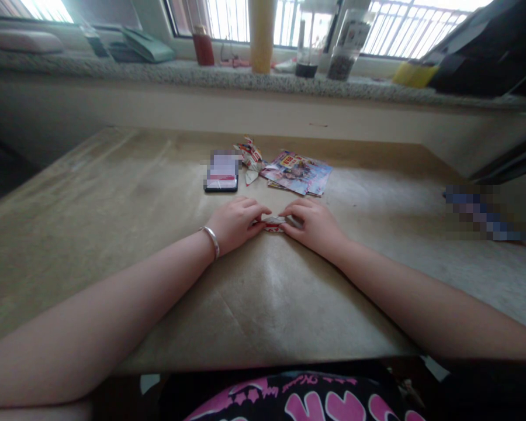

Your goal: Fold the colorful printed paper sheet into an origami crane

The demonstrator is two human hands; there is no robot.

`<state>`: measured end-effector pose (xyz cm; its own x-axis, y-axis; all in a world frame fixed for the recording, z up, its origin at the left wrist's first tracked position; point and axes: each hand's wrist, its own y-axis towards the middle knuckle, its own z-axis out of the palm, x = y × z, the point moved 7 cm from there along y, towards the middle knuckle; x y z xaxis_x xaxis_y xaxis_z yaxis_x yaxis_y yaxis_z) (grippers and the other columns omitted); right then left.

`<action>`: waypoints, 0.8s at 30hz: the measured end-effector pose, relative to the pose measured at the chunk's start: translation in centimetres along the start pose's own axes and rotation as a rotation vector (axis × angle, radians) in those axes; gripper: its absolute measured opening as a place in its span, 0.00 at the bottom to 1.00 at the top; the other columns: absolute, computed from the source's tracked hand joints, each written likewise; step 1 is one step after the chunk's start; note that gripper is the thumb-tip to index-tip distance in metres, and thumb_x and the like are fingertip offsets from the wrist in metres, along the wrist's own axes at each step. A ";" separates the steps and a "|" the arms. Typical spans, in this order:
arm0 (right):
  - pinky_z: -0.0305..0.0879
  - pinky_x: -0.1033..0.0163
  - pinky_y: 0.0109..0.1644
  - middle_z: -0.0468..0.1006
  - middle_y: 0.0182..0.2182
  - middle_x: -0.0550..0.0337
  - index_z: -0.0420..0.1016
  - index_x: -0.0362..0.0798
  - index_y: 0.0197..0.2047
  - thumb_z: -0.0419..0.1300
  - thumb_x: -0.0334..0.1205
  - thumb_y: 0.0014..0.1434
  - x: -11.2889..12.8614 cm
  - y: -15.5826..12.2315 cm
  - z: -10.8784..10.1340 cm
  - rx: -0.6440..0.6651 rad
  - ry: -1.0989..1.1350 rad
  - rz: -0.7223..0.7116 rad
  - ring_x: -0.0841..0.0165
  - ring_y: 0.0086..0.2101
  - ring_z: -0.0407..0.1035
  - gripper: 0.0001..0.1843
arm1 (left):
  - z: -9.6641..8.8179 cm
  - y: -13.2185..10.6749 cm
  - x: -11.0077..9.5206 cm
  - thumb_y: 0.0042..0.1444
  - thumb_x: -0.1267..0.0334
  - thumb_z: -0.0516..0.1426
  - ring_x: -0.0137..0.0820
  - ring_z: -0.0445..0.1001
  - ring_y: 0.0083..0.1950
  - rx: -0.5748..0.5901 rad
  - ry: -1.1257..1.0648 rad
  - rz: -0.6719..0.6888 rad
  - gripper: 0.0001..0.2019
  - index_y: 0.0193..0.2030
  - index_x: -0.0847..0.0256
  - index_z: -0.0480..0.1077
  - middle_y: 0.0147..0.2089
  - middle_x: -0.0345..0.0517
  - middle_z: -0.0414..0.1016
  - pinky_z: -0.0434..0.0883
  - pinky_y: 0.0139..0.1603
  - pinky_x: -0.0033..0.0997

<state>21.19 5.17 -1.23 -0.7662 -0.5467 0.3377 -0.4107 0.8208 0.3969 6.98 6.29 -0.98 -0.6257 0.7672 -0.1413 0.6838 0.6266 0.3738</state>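
A small folded piece of printed paper, red and white, lies on the brown paper-covered table. My left hand, with a silver bracelet at the wrist, presses its fingertips on the paper's left end. My right hand pinches the paper's right end. Both hands have their fingers curled and closed on the paper, which they mostly hide.
Behind the hands lie a phone, a folded paper figure and a stack of printed paper sheets. A stone windowsill at the back holds a red jar, a yellow bottle and clear jars.
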 end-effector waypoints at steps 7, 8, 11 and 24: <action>0.65 0.60 0.44 0.78 0.37 0.56 0.77 0.49 0.36 0.62 0.40 0.55 0.0 -0.1 0.0 -0.037 0.079 -0.029 0.65 0.39 0.70 0.06 | -0.2 0.0 -0.5 0.58 0.66 0.54 0.30 0.71 0.39 0.023 -0.065 0.023 0.09 0.43 0.61 0.74 0.39 0.47 0.73 0.69 0.42 0.30; 0.65 0.60 0.44 0.77 0.37 0.56 0.77 0.49 0.36 0.62 0.40 0.55 0.0 -0.1 0.0 -0.037 0.082 -0.030 0.65 0.38 0.70 0.06 | -0.2 0.0 -0.6 0.58 0.66 0.54 0.30 0.71 0.39 0.022 -0.080 0.020 0.09 0.42 0.61 0.74 0.40 0.47 0.72 0.69 0.42 0.30; 0.64 0.61 0.43 0.77 0.36 0.57 0.75 0.49 0.34 0.61 0.39 0.55 0.2 -0.1 -0.1 -0.027 0.077 -0.031 0.66 0.38 0.69 0.04 | -0.3 0.1 -0.8 0.57 0.67 0.55 0.30 0.71 0.39 0.014 -0.087 0.021 0.07 0.40 0.61 0.73 0.39 0.46 0.73 0.69 0.42 0.30; 0.56 0.59 0.42 0.77 0.35 0.54 0.75 0.48 0.36 0.54 0.46 0.63 2.5 -0.5 -0.2 0.065 -0.243 -0.242 0.63 0.38 0.65 0.13 | -0.2 0.2 -1.7 0.58 0.66 0.56 0.31 0.71 0.38 0.016 0.004 0.109 0.04 0.35 0.62 0.72 0.35 0.44 0.75 0.68 0.41 0.29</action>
<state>19.53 3.40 -0.43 -0.7348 -0.6778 0.0241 -0.6196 0.6853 0.3827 8.12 5.05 -0.48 -0.5488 0.8303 -0.0972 0.7538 0.5418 0.3719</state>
